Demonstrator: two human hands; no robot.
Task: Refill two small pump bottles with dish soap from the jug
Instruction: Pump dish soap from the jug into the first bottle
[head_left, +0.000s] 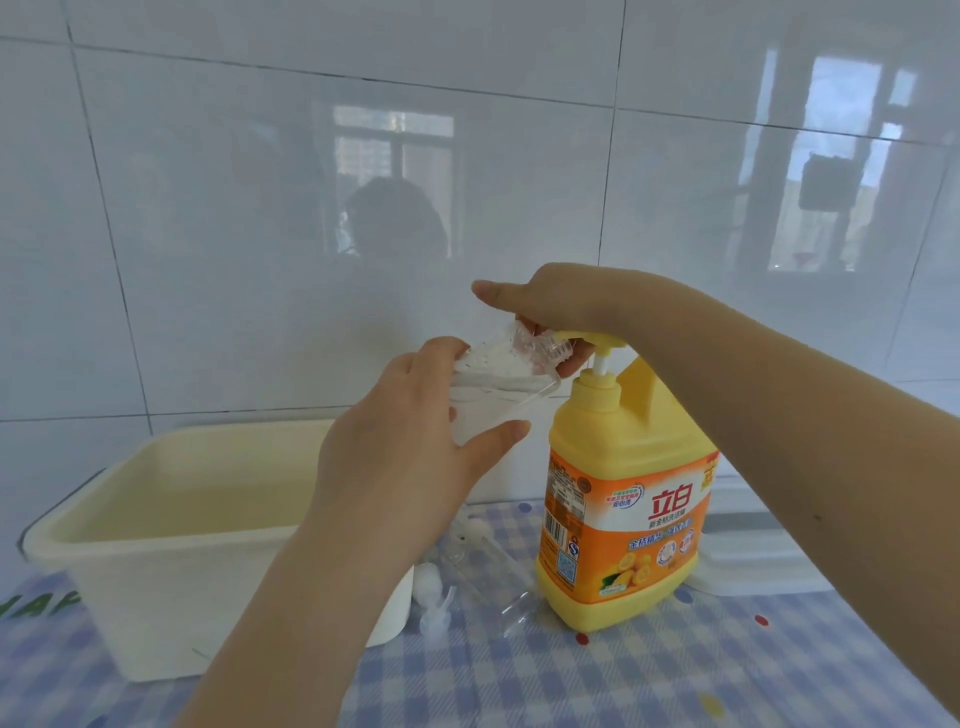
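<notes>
At jug's (623, 499) ten o'clock, left hand (410, 441) grips tilted bottle (498, 384); right hand (561, 306) presses pump (602, 340). Misaligned neck would spill soap onto bench (675, 675).

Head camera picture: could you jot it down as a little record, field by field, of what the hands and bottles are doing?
left hand: grips tilted clear bottle, neck at the jug's spout
right hand: rests on yellow pump head
soap jug: upright on checked cloth
second clear bottle: lying on the cloth
loose white pump: beside it
cream tub: left of the jug
</notes>
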